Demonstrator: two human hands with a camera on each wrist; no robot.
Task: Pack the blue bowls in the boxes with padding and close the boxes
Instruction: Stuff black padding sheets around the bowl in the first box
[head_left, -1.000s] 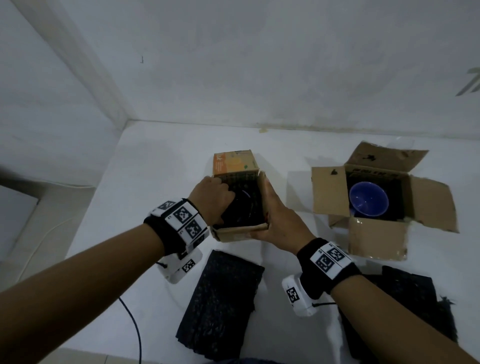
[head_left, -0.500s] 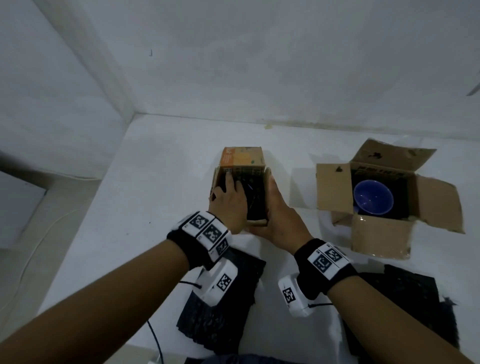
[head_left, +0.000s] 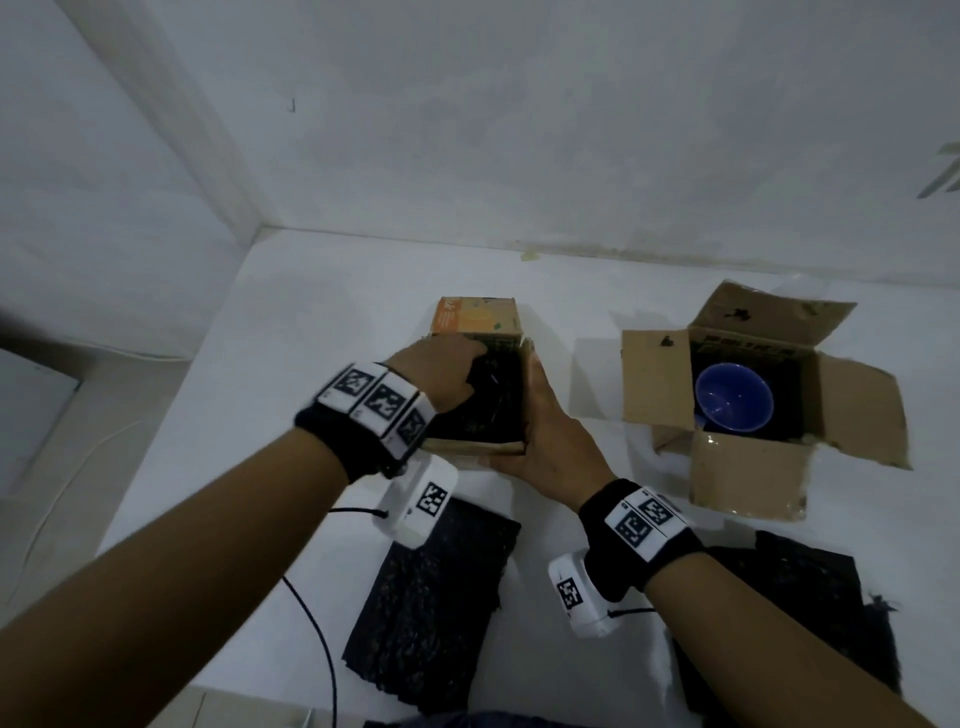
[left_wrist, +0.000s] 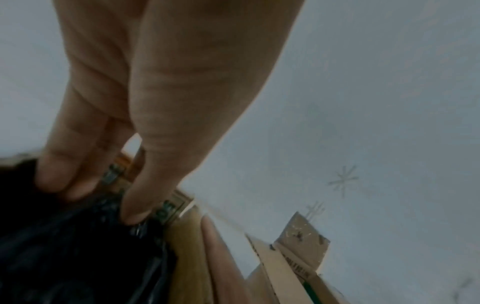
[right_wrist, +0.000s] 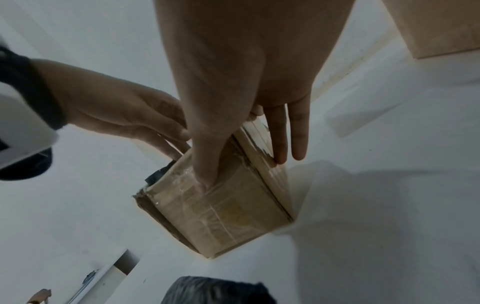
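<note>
Left hand (head_left: 441, 371): fingers (left_wrist: 135, 207) straight, pressing black padding (head_left: 498, 410) into the box (head_left: 475, 447).
Right hand (head_left: 550, 431): fingers (right_wrist: 279, 142) flat against the box's side, thumb on its near wall.

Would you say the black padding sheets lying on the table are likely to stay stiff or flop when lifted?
Probably floppy: the black padding has ragged edges, and a piece in the small box creases under the left hand. It looks thin, so likely light.
</note>
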